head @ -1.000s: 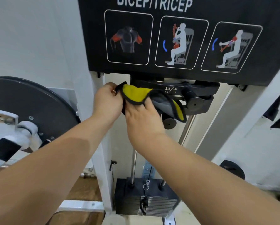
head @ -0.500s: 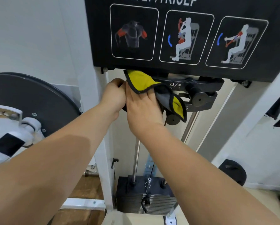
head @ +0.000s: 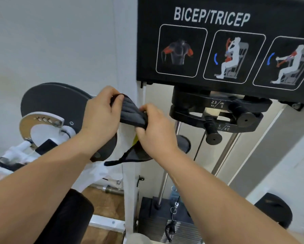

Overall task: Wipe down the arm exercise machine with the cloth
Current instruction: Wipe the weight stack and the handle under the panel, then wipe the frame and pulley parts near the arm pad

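Both hands (head: pixel 102 111) pinching cloth (head: pixel 132 114), dark grey, yellow underside

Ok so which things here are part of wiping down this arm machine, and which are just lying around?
Part of the job:
- cloth, held between left hand and right hand
- white upright post
- black add-on weight bracket
- BICEP/TRICEP panel
- weight stack

Just lying about:
- water bottle behind the stack
- round black thing on the floor, right

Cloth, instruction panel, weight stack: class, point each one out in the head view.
cloth (head: pixel 132 114), head view, grey ribbed stretch between the two hands
instruction panel (head: pixel 218 81), head view, bare black strip under the pictures
weight stack (head: pixel 158 228), head view, ribbed front plates
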